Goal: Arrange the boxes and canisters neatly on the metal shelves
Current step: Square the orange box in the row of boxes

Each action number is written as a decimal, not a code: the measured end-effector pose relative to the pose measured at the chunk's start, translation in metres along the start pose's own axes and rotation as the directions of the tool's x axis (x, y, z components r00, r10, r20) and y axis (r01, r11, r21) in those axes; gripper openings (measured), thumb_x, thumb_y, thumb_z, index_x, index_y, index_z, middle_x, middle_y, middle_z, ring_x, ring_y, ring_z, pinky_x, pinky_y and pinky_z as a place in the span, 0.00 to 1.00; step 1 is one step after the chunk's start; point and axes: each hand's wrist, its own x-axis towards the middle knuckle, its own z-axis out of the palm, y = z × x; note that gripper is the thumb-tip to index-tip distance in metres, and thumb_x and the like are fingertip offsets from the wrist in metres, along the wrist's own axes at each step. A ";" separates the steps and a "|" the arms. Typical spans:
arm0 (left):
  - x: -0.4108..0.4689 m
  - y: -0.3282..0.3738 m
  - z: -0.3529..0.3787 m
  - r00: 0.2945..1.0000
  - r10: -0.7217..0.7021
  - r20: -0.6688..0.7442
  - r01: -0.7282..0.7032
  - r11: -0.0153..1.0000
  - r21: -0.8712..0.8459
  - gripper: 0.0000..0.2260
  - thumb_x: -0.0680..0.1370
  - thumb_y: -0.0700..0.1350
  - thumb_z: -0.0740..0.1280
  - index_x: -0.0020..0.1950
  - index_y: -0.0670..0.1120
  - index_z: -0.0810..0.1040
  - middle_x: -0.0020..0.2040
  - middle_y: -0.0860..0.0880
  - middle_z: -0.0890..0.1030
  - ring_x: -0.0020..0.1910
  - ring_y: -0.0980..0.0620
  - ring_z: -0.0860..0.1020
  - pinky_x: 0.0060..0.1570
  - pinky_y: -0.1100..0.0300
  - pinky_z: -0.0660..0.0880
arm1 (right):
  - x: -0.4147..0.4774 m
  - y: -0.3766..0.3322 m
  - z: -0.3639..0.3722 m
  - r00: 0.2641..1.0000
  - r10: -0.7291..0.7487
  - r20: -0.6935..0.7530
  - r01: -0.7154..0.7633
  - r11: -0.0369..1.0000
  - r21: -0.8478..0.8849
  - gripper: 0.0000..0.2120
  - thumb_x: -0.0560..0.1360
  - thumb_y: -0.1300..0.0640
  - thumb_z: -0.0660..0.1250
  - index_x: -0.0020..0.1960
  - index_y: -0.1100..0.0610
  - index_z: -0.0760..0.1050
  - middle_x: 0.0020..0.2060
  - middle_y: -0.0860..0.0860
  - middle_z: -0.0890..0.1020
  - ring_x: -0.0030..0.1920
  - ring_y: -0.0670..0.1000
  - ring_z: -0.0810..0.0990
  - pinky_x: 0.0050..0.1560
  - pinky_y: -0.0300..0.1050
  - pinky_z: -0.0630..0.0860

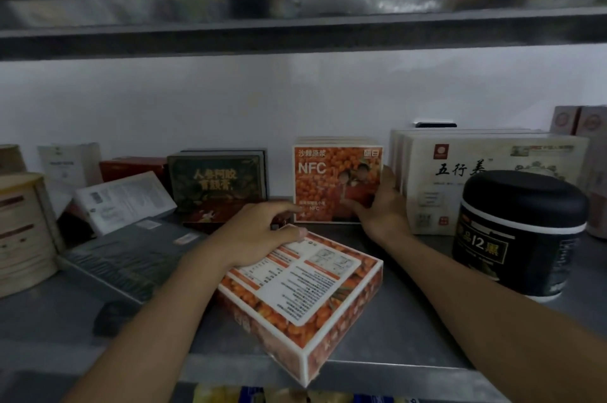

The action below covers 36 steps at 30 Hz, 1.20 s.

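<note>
An orange box (305,294) lies flat on the metal shelf (394,314), its corner jutting over the front edge. My left hand (259,235) grips its far end. Behind it an identical orange NFC box (328,179) stands upright against the wall, and my right hand (382,205) presses on its lower right side, fingers spread. A black canister (519,235) stands at the right, in front of upright cream boxes (486,172).
A dark green box (216,177) and a red box (131,167) stand at the back left. A white box (124,202) leans there over a flat dark box (131,258). Round beige canisters (23,232) sit far left. An upper shelf (295,38) hangs low overhead.
</note>
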 end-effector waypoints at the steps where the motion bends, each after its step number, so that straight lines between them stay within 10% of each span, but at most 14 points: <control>1: 0.000 0.000 0.000 1.000 0.002 0.000 -0.002 1.000 0.003 0.23 0.77 0.60 0.67 0.71 0.59 0.71 0.71 0.55 0.72 0.65 0.57 0.72 0.60 0.63 0.69 | 0.001 0.001 0.001 1.000 0.011 0.005 -0.011 1.000 -0.005 0.41 0.71 0.55 0.77 0.75 0.58 0.58 0.66 0.58 0.75 0.65 0.58 0.75 0.62 0.48 0.73; 18: -0.002 0.000 0.000 1.000 0.015 -0.019 -0.014 0.999 0.048 0.23 0.76 0.60 0.67 0.71 0.57 0.72 0.68 0.54 0.74 0.62 0.56 0.74 0.59 0.61 0.71 | 0.004 -0.001 0.000 0.995 0.080 0.056 -0.076 0.995 -0.068 0.34 0.73 0.52 0.75 0.70 0.58 0.60 0.65 0.58 0.76 0.65 0.59 0.75 0.59 0.47 0.73; 23: -0.010 0.010 -0.004 0.973 0.076 -0.218 -0.084 0.996 -0.026 0.18 0.76 0.54 0.70 0.66 0.56 0.76 0.64 0.56 0.77 0.61 0.58 0.75 0.63 0.60 0.70 | -0.002 -0.003 -0.007 0.996 0.070 0.056 -0.065 0.994 -0.093 0.36 0.74 0.52 0.74 0.75 0.59 0.58 0.67 0.58 0.75 0.66 0.59 0.75 0.61 0.48 0.73; 29: -0.039 0.014 -0.016 0.945 0.156 -0.287 -0.156 0.987 0.022 0.16 0.76 0.52 0.70 0.64 0.55 0.78 0.58 0.59 0.79 0.57 0.62 0.75 0.54 0.72 0.66 | -0.034 -0.031 -0.048 0.994 -0.092 0.051 0.097 0.988 -0.116 0.22 0.77 0.47 0.70 0.65 0.59 0.75 0.61 0.54 0.80 0.60 0.51 0.77 0.51 0.34 0.70; 32: -0.058 0.009 -0.019 0.944 0.154 -0.291 -0.158 0.987 0.007 0.15 0.76 0.51 0.70 0.63 0.56 0.78 0.58 0.60 0.78 0.56 0.62 0.75 0.57 0.64 0.69 | -0.075 -0.045 -0.078 0.939 -0.255 0.230 0.263 0.965 -0.006 0.32 0.70 0.36 0.70 0.68 0.52 0.74 0.64 0.47 0.78 0.64 0.46 0.74 0.62 0.39 0.70; 36: -0.074 0.003 -0.021 0.946 0.127 -0.298 -0.140 0.990 -0.023 0.15 0.77 0.51 0.70 0.63 0.56 0.78 0.58 0.60 0.78 0.57 0.63 0.75 0.59 0.60 0.70 | -0.122 -0.044 -0.089 0.693 -0.349 0.631 0.459 0.888 -0.013 0.47 0.60 0.32 0.74 0.75 0.45 0.65 0.73 0.43 0.69 0.70 0.40 0.66 0.70 0.40 0.63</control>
